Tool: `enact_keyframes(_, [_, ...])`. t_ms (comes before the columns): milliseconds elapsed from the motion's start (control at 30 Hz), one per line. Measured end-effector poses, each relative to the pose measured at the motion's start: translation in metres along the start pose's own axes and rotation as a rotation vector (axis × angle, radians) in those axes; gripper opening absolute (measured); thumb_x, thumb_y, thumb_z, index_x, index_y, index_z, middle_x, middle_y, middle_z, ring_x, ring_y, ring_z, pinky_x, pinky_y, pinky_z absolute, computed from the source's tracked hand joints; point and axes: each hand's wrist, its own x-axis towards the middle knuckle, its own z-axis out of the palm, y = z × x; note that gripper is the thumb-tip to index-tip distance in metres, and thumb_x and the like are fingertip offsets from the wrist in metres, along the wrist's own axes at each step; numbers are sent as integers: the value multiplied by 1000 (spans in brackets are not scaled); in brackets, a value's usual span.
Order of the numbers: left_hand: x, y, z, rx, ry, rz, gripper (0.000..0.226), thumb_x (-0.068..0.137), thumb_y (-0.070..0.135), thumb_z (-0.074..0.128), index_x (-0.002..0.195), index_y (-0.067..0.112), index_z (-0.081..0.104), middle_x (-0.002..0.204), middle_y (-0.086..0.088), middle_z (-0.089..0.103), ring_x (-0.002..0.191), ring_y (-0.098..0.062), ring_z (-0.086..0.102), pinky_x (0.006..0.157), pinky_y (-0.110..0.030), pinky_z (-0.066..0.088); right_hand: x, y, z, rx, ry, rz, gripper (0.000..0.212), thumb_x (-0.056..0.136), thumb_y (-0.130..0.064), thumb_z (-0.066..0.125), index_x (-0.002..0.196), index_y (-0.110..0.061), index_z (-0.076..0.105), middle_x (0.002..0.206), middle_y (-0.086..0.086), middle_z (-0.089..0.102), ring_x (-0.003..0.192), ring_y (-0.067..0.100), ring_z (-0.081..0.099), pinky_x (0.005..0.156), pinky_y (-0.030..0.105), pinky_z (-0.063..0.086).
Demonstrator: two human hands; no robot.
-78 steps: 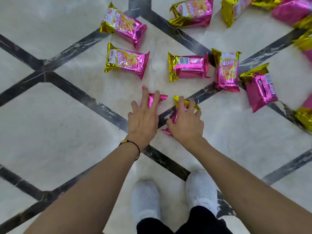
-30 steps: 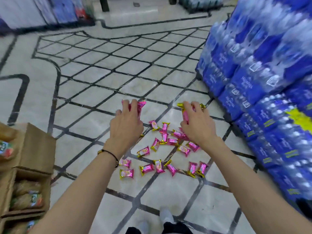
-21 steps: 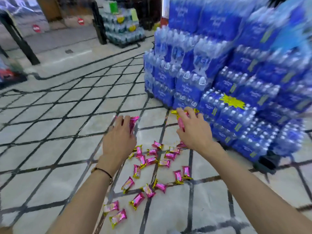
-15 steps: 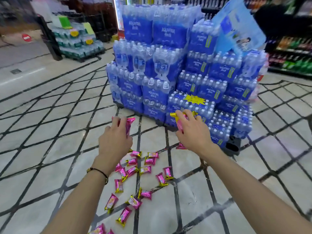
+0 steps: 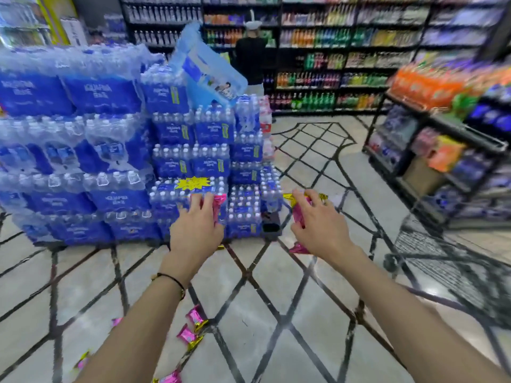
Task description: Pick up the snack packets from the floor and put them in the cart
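My left hand grips a pink and gold snack packet; only the packet's top edge shows past my fingers. A second pink and gold packet is held in my right hand, its gold end poking out above the fingers. Both hands are raised at about waist height in front of me. Several more packets lie on the tiled floor near the bottom of the view. The wire shopping cart stands to my right, blurred, close to my right forearm.
A tall stack of blue shrink-wrapped water bottle packs rises straight ahead and to the left. Drink shelves line the back wall, where a person in black stands. A stocked shelf unit is at the right.
I have risen from the floor with a packet in each hand. My view has swung up and to the right, from the packets on the tiles to the water stack and the cart.
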Motion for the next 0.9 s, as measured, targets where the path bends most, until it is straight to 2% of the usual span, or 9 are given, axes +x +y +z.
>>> enact_keyframes(100, [20, 95, 23, -52, -22, 160, 56, 92, 34, 57, 143, 20, 36, 132, -6, 42, 99, -38, 59, 63, -43, 45, -30, 89, -19, -49, 13, 164, 66, 91, -36, 52, 151, -30, 24, 146, 3, 36, 114, 38, 50, 74, 44, 50])
enact_keyframes(200, [29, 197, 48, -90, -77, 306, 65, 91, 33, 57, 149, 24, 30, 138, -7, 39, 104, -39, 59, 70, -46, 49, -64, 182, -36, -105, -2, 334, 68, 90, -36, 54, 151, -28, 24, 144, 4, 36, 113, 39, 52, 70, 42, 45])
enact_keyframes(300, [31, 292, 72, -139, -133, 437, 60, 86, 30, 55, 142, 26, 33, 135, -10, 42, 98, -40, 60, 68, -47, 54, -98, 263, -51, -113, -5, 460, 66, 89, -34, 54, 149, -26, 27, 144, 7, 36, 112, 40, 50, 74, 45, 49])
enact_keyframes(433, [27, 417, 101, -163, -133, 607, 59, 88, 26, 59, 141, 24, 36, 131, -8, 46, 93, -37, 61, 57, -36, 39, -144, 356, -65, -154, 9, 597, 64, 91, -35, 52, 149, -26, 28, 147, 6, 34, 117, 40, 48, 75, 45, 52])
enact_keyframes(500, [21, 473, 115, -162, -143, 674, 63, 85, 26, 61, 142, 23, 34, 134, -11, 45, 93, -39, 60, 62, -40, 47, -161, 397, -69, -156, -2, 659, 62, 92, -35, 51, 149, -25, 28, 148, 7, 35, 118, 41, 48, 75, 45, 52])
enact_keyframes(567, [17, 522, 130, -182, -169, 738, 63, 83, 26, 62, 140, 23, 35, 132, -12, 45, 91, -41, 62, 66, -44, 53, -173, 434, -68, -145, -14, 713, 63, 93, -34, 51, 150, -26, 26, 151, 7, 34, 123, 42, 47, 79, 46, 53])
enact_keyframes(700, [25, 599, 160, -171, -191, 837, 60, 91, 30, 58, 145, 24, 32, 133, -9, 44, 92, -36, 63, 64, -41, 50, -172, 499, -62, -106, 6, 821, 68, 94, -37, 54, 153, -29, 22, 157, 6, 30, 133, 40, 44, 92, 50, 53])
enact_keyframes(900, [78, 696, 241, -212, -265, 935, 56, 93, 30, 59, 142, 24, 32, 131, -10, 45, 94, -33, 65, 66, -40, 57, -130, 584, -25, -77, -40, 853, 67, 94, -37, 54, 152, -29, 20, 155, 8, 30, 124, 38, 51, 85, 48, 54])
